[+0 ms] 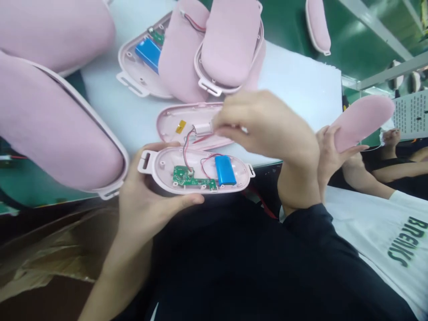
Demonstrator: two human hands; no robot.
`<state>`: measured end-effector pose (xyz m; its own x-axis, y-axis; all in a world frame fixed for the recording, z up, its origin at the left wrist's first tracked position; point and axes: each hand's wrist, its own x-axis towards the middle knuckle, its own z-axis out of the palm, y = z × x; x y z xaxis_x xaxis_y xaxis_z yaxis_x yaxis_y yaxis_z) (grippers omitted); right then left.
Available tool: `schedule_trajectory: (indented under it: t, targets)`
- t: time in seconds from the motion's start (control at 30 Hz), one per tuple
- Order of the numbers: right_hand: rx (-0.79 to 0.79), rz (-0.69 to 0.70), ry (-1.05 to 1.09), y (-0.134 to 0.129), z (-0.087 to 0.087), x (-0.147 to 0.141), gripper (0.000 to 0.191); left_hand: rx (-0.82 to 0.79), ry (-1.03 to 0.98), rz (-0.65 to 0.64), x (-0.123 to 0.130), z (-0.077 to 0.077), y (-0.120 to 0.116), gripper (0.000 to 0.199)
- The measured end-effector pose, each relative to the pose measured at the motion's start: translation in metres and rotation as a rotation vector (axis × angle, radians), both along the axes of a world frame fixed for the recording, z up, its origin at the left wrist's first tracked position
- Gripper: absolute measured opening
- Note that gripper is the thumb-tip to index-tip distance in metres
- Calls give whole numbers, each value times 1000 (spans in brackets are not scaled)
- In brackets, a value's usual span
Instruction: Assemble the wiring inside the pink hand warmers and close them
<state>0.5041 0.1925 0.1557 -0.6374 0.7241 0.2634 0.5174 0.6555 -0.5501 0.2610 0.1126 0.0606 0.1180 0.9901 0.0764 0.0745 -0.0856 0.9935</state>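
Observation:
In my left hand (150,200) is an oval pink casing half (160,178), tilted so its inside faces me; the thumb lies on the near rim. It holds a green circuit board (183,175) and a blue battery (225,170) with thin wires. Just beyond is another pink casing half (167,118), open side up, with a yellow tape piece (181,127) and a small white part (202,129) inside. Red and black wires run from the board to that part. My right hand (257,120) is pinched at its right end; the fingertips hide what they grip.
Several pink casings (230,40) lie on the white table covering (301,84), one with a blue battery (149,53) showing. Large pink casings (56,125) crowd the left side. At right, a co-worker's hand (329,156) holds a pink casing (364,120). Cardboard (53,258) is at lower left.

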Motion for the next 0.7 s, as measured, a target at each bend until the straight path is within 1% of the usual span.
schedule_trajectory:
  t: [0.1,0.17,0.23,0.3,0.37,0.47,0.5,0.6,0.7]
  targets:
    - [92,-139,-465,-17,-28,7,22,-21,16,14,0,-2,-3,96]
    - [100,-216,-586,-22,-45,7,23,-44,5,13,-1,-4,-5,96]
    - [115,-204,-588,-22,-55,7,27,-76,-16,-3,-1,-4,-5,96]
    - [124,-143,-515,-22,-60,9,28,-88,-20,-8,0,-2,-5,94]
    - [85,-103,-350,-25,-63,12,23,-85,-7,-2,-1,0,-5,93]
    - [-71,-23,-27,-32,-70,8,13,-101,21,-3,-4,0,-6,95]
    - [-125,10,49,-35,-73,5,12,-117,28,-9,-6,-1,-7,96]
    - [-263,122,128,-36,-78,-9,12,-143,45,-21,-11,-5,-9,100]
    - [-360,213,168,-29,-77,-18,15,-138,42,-19,-12,-7,-9,100]
